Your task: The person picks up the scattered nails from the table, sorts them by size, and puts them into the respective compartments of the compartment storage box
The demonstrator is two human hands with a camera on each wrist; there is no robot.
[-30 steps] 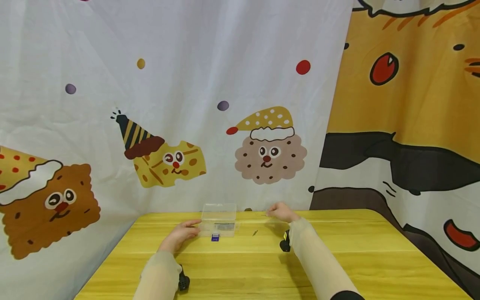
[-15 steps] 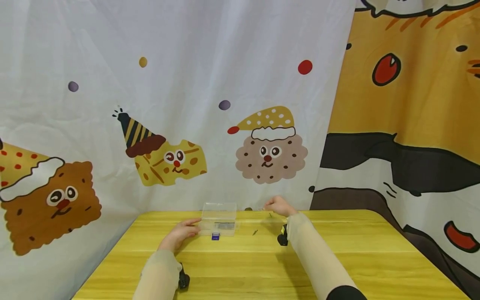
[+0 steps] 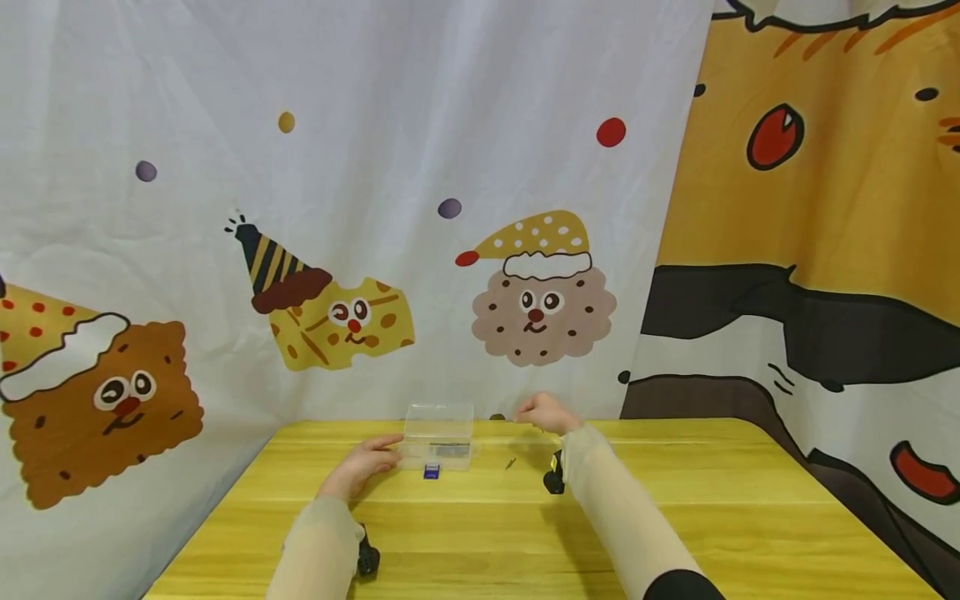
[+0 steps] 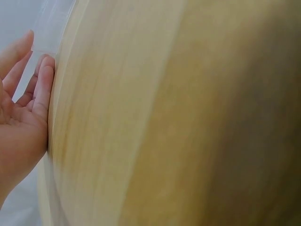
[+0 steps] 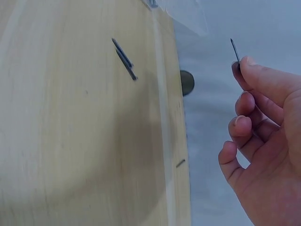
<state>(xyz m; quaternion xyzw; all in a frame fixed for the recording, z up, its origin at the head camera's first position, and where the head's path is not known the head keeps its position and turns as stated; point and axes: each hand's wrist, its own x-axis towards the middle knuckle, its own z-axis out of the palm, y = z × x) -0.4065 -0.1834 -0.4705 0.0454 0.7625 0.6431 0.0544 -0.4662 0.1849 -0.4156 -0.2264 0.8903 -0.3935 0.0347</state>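
Note:
My right hand (image 3: 547, 414) is raised over the table's far side, right of the clear plastic box (image 3: 438, 427). Thumb and index finger pinch a thin dark nail (image 5: 235, 51), its point upward in the right wrist view. Two nails (image 5: 124, 61) lie side by side on the table, and a short-looking one (image 5: 180, 163) rests near the far edge. My left hand (image 3: 363, 468) rests at the box's left side, fingertips touching it, fingers extended. The box has its lid up, a blue latch (image 3: 431, 472) in front, and dark thin pieces inside, too small to tell apart.
The yellow wood-grain table (image 3: 450, 542) ends at a white printed curtain (image 3: 420, 167) just behind the box. The lifted lid stands close to that curtain. Each wrist carries a small black camera (image 3: 554, 473).
My right hand has risen from the table and moved left toward the box, carrying the nail. My left hand has stayed at the box.

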